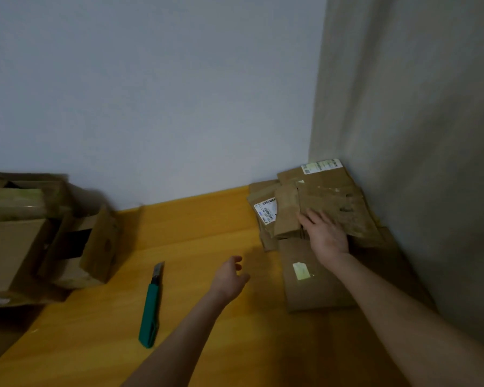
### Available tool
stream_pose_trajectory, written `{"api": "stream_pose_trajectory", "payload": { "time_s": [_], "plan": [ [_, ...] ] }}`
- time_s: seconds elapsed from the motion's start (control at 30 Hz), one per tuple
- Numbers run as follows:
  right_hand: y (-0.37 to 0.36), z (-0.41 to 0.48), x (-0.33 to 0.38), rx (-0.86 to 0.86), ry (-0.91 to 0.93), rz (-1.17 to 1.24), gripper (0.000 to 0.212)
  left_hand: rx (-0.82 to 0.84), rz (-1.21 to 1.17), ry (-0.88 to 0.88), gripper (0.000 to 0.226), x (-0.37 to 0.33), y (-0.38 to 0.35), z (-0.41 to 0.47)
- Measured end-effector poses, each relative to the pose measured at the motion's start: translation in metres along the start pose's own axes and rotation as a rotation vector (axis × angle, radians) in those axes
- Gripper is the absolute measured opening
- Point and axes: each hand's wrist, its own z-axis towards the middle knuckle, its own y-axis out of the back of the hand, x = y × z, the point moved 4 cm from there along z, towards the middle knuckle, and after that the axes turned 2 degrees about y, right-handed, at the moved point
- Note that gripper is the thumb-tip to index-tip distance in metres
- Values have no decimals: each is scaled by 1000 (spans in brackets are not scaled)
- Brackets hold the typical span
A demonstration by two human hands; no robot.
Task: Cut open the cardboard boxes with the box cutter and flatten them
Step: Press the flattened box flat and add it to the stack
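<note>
The head camera shows the right hand (326, 236) lying palm-down on a pile of flattened cardboard (313, 291) in the corner of the room. Its fingers are straight and a little spread over the top sheet (338, 208), a rough, torn-faced piece. Whether the thumb hooks under an edge cannot be told. Just left of the fingers a folded flap (287, 216) stands partly up. Beyond that a white barcode label (266, 210) shows on a lower sheet. Past the fingertips, against the wall (151, 107), another sheet carries a second label (320, 166). Below the wrist, the nearest flat sheet bears a small pale-green sticker (301, 270).

The left hand (231, 276) hovers over the yellow wooden floor (207, 233), just left of the pile. Its fingers are loosely curled and hold nothing, and it touches neither the cardboard nor the cutter.

The box cutter (151, 305) lies on the floor to the left of the left forearm, near it but apart. Its green handle points toward the camera, and its blade (159, 268) is slid out and points toward the wall.

Well to the left of both hands, a heap of boxes (14, 247) that keep their shape sits by the wall. One, the tipped box (101, 247), lies on its side with its flaps hanging open. Its inside is dark, so what it holds cannot be told. A larger plain-sided box stands in front of it. Something greenish lies across the top of the heap, too blurred to name.
</note>
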Motion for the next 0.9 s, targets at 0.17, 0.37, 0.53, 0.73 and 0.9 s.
{"api": "stream_pose_trajectory", "payload": {
  "time_s": [0.17,0.37,0.53,0.73,0.9],
  "plan": [
    [36,23,-5,-217,86,74,66,8,-27,-22,55,-12,-7,12],
    [9,27,6,103,51,79,82,-9,-4,-18,56,-15,-4,15],
    [-5,16,14,216,23,5,88,-85,163,-40,57,-7,23,-5],
    [23,-1,73,28,64,64,77,-200,316,0,57,18,69,-46],
    [28,-22,148,12,149,74,64,-255,331,16,58,53,110,-74]
  ]
}}
